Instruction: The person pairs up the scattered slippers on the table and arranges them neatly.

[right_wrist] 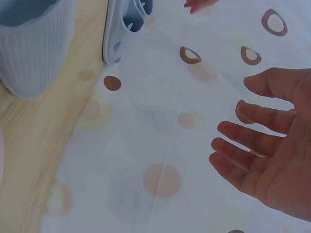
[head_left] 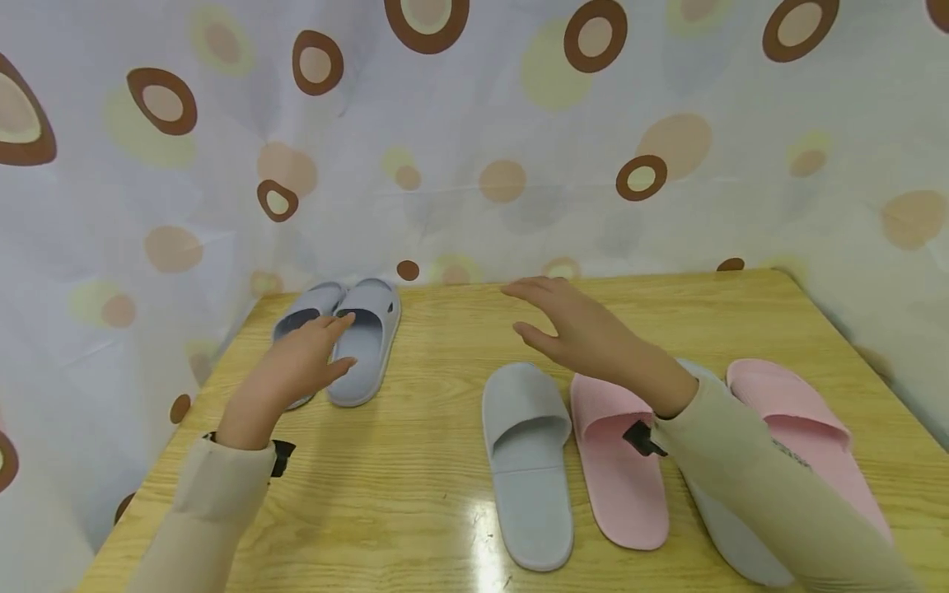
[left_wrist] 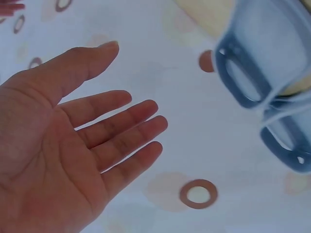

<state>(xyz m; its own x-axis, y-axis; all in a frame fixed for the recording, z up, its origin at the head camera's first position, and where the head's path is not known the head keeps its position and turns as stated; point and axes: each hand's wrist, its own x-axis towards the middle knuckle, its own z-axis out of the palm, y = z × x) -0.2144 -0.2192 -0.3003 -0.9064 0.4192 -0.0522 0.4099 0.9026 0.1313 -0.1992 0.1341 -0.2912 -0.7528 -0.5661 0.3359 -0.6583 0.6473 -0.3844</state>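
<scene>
Your left hand (head_left: pixel 296 362) hangs in front of the clogs at the far left of the table (head_left: pixel 423 478), and it holds nothing. Its fingers are nearly straight, with narrow gaps between them, and the thumb stands apart; in the left wrist view they are clear of the clogs. From the head view, your left hand hides part of the left clog (head_left: pixel 319 296) and overlaps the edge of the right clog (head_left: pixel 363 354). The two clogs, blue-grey, sit side by side, toes toward the patterned cloth (head_left: pixel 460 107) behind.

Your right hand (head_left: pixel 593 329) is raised above the slippers on the right side, also holding nothing. Its fingers are extended and slightly apart, the thumb well away from them.

Four slippers stand in a row near you, toes toward the cloth, colours alternating: from the left, the first grey slipper (head_left: pixel 530 469), the first pink slipper (head_left: pixel 626 486), the second grey slipper (head_left: pixel 730 539) and the second pink slipper (head_left: pixel 801 403). Your right sleeve (head_left: pixel 771 486) crosses over them and hides much of the second grey slipper.
</scene>
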